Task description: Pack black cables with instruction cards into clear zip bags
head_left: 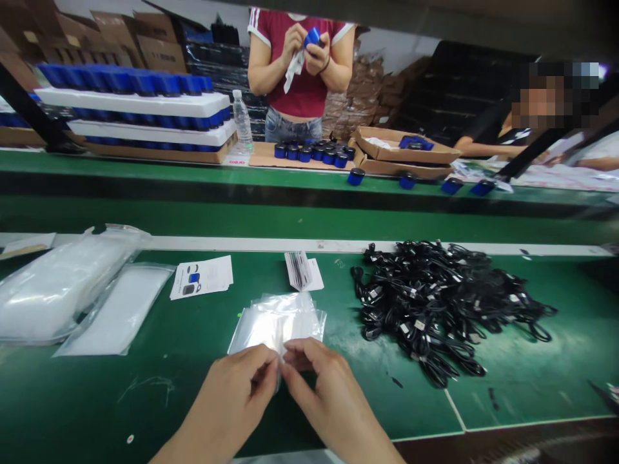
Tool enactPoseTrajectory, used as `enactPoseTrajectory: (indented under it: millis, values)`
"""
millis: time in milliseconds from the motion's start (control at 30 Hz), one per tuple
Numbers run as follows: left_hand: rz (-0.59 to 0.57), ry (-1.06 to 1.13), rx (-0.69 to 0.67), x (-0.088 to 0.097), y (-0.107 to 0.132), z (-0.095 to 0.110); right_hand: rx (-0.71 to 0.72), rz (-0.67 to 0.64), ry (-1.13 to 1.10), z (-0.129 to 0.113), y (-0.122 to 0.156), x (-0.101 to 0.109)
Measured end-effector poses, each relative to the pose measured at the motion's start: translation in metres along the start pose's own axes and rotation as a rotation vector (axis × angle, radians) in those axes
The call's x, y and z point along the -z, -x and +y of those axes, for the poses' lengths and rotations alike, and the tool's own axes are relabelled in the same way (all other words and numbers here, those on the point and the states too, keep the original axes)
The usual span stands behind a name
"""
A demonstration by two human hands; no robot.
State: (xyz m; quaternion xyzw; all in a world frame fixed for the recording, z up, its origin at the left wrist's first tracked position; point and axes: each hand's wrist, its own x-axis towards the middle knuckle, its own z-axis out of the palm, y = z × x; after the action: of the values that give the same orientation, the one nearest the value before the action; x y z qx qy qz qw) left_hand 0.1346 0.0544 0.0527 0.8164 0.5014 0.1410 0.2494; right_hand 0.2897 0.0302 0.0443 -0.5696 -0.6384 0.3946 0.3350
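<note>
Plastic bag (276, 325) pinched narrow by left grip (227, 390) and right grip (325, 386), apparently to part its thin layers.

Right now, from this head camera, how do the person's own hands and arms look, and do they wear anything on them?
The left hand and the right hand are bare, with no gloves or rings visible. The left forearm and right forearm are also bare as far as the picture shows them: no sleeve, watch or band appears before the bottom edge cuts them off.
</note>
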Motion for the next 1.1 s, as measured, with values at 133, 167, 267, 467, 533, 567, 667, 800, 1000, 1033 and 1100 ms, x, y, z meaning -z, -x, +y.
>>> enactPoseTrajectory:
  millis: [133, 167, 267, 467, 533, 567, 667, 800, 1000, 1033, 1100]
  values:
    - [0.021, 0.098, -0.037, -0.007, -0.001, 0.001, 0.092, -0.042, 0.09, -0.005, 0.005, 0.002]
    - [0.008, 0.123, -0.035, -0.009, -0.002, 0.001, 0.113, -0.05, 0.118, -0.006, 0.006, 0.002]
    - [0.007, 0.155, -0.03, -0.012, -0.002, 0.0, 0.133, -0.026, 0.189, -0.005, 0.007, -0.001]
    - [0.145, 0.087, -0.032, -0.017, 0.001, -0.008, 0.146, 0.18, 0.519, 0.005, 0.002, -0.011]
    - [0.219, 0.062, -0.027, -0.018, 0.004, -0.011, 0.12, 0.252, 0.589, 0.006, -0.001, -0.012]
    - [0.247, 0.059, -0.029, -0.017, 0.005, -0.011, 0.097, 0.262, 0.586, 0.006, -0.002, -0.011]
    - [0.266, 0.069, -0.061, -0.016, 0.008, -0.012, 0.052, 0.172, 0.479, 0.005, -0.004, -0.011]
    - [0.289, 0.03, -0.05, -0.014, 0.009, -0.016, 0.021, 0.099, 0.551, 0.005, -0.005, -0.011]
    - [0.23, -0.01, 0.059, -0.005, 0.009, -0.025, 0.024, 0.008, 0.391, 0.0, -0.031, 0.024]
    - [0.205, 0.001, 0.095, -0.003, 0.009, -0.025, -0.011, 0.109, 0.353, 0.001, -0.042, 0.031]
    - [0.16, 0.061, 0.169, -0.001, 0.009, -0.023, -0.101, 0.276, 0.328, 0.006, -0.066, 0.043]
